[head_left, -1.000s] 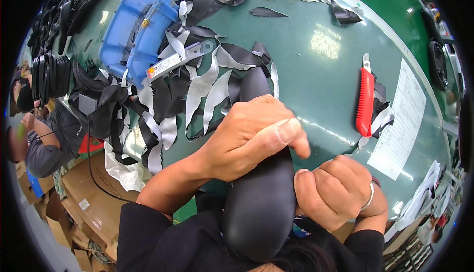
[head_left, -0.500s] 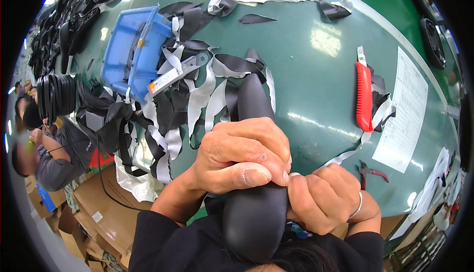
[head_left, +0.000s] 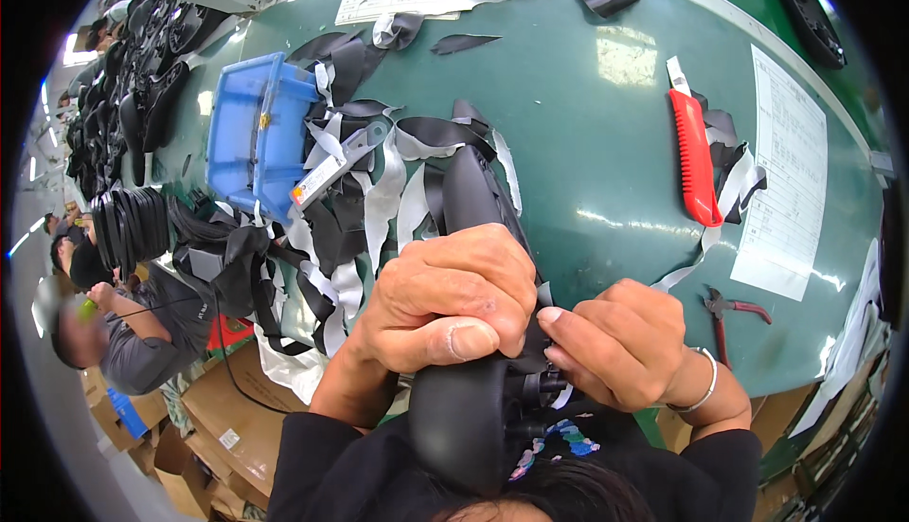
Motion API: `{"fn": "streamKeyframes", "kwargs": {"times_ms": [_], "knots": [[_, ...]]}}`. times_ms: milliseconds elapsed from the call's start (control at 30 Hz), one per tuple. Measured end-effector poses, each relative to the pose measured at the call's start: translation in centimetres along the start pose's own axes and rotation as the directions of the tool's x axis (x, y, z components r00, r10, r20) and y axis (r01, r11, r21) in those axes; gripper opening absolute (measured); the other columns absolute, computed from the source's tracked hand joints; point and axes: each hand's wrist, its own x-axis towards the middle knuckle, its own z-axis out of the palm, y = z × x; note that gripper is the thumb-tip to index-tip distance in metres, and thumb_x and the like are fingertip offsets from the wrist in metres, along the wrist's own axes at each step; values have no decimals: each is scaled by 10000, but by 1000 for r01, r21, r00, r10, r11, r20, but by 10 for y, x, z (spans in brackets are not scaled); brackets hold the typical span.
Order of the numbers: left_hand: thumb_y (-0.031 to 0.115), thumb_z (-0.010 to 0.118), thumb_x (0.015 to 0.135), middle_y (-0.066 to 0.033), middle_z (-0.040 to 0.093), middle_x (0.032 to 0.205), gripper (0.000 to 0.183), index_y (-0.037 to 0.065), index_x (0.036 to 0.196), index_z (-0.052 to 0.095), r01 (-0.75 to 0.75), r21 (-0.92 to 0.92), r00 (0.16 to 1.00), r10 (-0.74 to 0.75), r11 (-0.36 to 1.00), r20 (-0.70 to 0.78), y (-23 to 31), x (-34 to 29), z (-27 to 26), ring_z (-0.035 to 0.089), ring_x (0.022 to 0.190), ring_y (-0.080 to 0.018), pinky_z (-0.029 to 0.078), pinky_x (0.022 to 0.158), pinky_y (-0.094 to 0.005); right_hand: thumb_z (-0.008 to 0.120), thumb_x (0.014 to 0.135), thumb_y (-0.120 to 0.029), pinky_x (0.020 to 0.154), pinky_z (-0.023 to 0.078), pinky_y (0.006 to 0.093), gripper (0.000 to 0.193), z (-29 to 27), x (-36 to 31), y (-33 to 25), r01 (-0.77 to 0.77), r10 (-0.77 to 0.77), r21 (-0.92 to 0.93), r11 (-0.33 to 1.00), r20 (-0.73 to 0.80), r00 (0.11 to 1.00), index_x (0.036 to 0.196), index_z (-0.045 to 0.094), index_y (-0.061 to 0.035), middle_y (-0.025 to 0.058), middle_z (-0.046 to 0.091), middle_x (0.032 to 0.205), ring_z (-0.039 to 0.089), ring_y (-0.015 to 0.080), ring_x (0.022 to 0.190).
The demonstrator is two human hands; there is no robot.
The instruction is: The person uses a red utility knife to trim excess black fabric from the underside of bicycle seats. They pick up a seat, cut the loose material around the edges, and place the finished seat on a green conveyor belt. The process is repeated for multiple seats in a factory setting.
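A long black padded part (head_left: pixel 459 418) with a smooth, leather-like cover lies lengthwise in front of me, its near end against my body and its far end over the green table. My left hand (head_left: pixel 454 299) is closed round its middle, thumb folded across the top. Along its right side, my right hand (head_left: pixel 620 342) has its fingers curled and pinched at the cover's edge; the fingertips partly hide what they grip. Dark fittings (head_left: pixel 542 385) show on that side, just below the right fingertips.
Grey and black offcut strips (head_left: pixel 379 190) lie left of the part, with a cutter (head_left: pixel 331 167) among them beside a blue bin (head_left: pixel 256 134). A red utility knife (head_left: pixel 696 157), pliers (head_left: pixel 724 318) and a paper sheet (head_left: pixel 784 181) are at right. A co-worker (head_left: pixel 156 318) sits at left.
The padded part has rolled so that its right side and fittings show. My right hand has opened its grip slightly and shifted up along the edge; the left keeps its hold.
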Motion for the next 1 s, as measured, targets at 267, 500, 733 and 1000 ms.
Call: {"fn": "streamKeyframes", "kwargs": {"times_ms": [267,500,733,1000], "knots": [[221,518,790,-84,625,728,252,24,670,621,38,63,998,-41,997,43,3,1,0,564,737,-252,418,724,-363,727,668,-17,441,391,257,295,13,12,-9,173,-158,59,983,-201,967,938,610,0,79,520,836,493,161,627],[168,516,798,-87,650,733,231,5,709,653,15,40,1000,-15,999,-8,0,-1,0,581,724,-249,437,721,-358,701,620,41,451,389,256,300,12,17,-15,141,-123,85,986,-182,976,913,636,26,83,518,837,494,173,654],[159,500,828,-104,679,751,264,-7,767,697,-5,48,999,8,999,-52,-2,-4,2,620,718,-254,463,732,-355,674,647,35,457,399,261,251,15,18,-19,132,-139,-47,990,-197,970,889,608,46,106,540,844,503,182,630],[211,576,838,-142,659,808,239,-2,804,679,-36,-151,985,9,988,-174,-12,-12,6,619,765,-266,470,743,-370,693,619,0,464,421,274,267,31,9,-27,-84,162,297,951,-248,955,869,611,47,131,577,823,533,213,590]]}}
